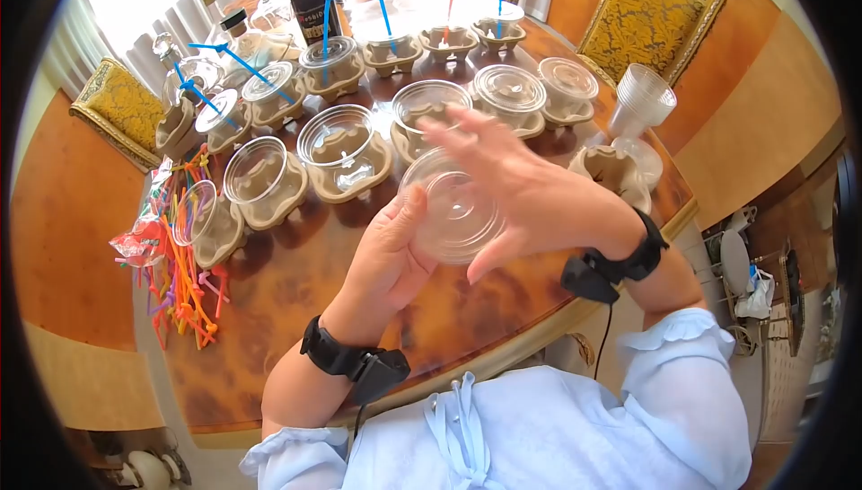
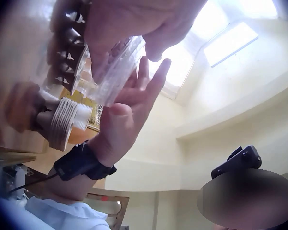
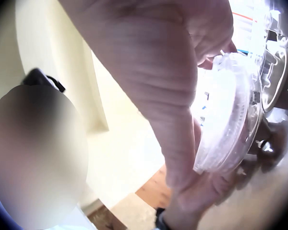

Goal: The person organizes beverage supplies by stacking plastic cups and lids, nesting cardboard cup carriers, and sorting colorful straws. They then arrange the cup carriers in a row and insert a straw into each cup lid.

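The lids (image 1: 460,211) are held between the two hands, gripped at their near-left edge by the left hand (image 1: 395,243), with its thumb laid over the rim. The right hand (image 1: 534,189) is held open over the far-right side, fingers spread and thumb extended; whether the rim is touched by it cannot be told, as the fingers are blurred. From the wrist views, several nested lids are shown edge-on.

The step in hand is judged to be the sorting or parting of a lid from the rest. For the next move, a fine pinch at the rim would be called for, since thin rims that fit closely could cling together.

The lids are made of clear, stiff plastic, round, with concentric ridges. Beyond the hands, clear, smooth cups (image 1: 338,138) are seated in moulded holders (image 1: 352,186) of matt, greyish-brown pulp with wavy edges. Farther off, knotted blue straws (image 1: 386,9) are stood in covered cups. To the left of the left hand, coloured straws (image 1: 187,297) are heaped in a loose tangle; to the right, beyond the right hand, spare cups (image 1: 643,100) are nested. All are borne by a glossy, marbled table (image 1: 269,337).
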Demonstrator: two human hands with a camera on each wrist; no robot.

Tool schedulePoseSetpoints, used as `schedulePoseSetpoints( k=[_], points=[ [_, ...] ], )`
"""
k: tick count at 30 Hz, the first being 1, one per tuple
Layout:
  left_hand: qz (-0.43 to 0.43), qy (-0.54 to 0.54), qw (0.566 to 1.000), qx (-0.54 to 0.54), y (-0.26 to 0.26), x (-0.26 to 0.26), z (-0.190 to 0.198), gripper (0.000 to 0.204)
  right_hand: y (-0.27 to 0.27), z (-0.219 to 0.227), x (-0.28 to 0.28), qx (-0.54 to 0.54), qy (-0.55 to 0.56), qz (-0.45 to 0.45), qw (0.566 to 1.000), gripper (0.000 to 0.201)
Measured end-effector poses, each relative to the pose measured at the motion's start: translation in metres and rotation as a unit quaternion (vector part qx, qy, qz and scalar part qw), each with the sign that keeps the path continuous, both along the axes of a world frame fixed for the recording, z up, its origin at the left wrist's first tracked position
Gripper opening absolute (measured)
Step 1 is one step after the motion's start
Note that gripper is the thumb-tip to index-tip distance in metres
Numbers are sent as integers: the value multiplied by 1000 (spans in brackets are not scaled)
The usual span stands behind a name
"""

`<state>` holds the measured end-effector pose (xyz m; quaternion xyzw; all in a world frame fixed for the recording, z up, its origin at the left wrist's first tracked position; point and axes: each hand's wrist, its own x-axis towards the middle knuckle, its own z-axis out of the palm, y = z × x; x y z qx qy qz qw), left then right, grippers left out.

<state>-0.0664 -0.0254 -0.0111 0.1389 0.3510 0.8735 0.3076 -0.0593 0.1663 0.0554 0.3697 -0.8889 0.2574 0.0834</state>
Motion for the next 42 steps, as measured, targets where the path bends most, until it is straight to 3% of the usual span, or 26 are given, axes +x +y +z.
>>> schedulePoseSetpoints(
  k=[2,4,6,7,13,17,20,26,29,34,37,42],
  points=[
    [5,-14,1000,12,0,2,2,49,11,-2,13,-105,36,-60,992,115],
    [9,-35,998,49,0,3,9,43,15,-17,25,-261,-71,-117,956,94],
    [24,-34,998,48,3,5,9,38,10,-42,27,-407,-147,-136,892,82],
    [29,-35,998,46,5,6,9,35,3,-51,27,-435,-170,-111,877,68],
    [88,37,995,-34,13,15,8,15,-6,-70,30,-487,-180,-88,850,52],
    [121,60,987,-87,21,16,8,14,9,-62,32,-527,-308,-39,791,47],
    [111,63,989,-80,35,20,15,18,23,-43,42,-512,-308,-49,800,47],
    [23,90,994,-52,66,27,38,26,74,-1,64,-518,-172,-121,829,44],
    [-12,90,990,-106,65,19,29,25,116,16,67,-613,-42,-195,765,41],
    [-22,93,983,-158,70,4,14,18,227,-18,70,-613,-62,-300,728,41],
    [-22,112,979,-169,83,-1,13,17,247,-51,60,-629,-72,-328,701,41],
    [-48,123,974,-185,96,-3,14,16,251,-78,44,-610,-92,-346,707,41]
  ],
)
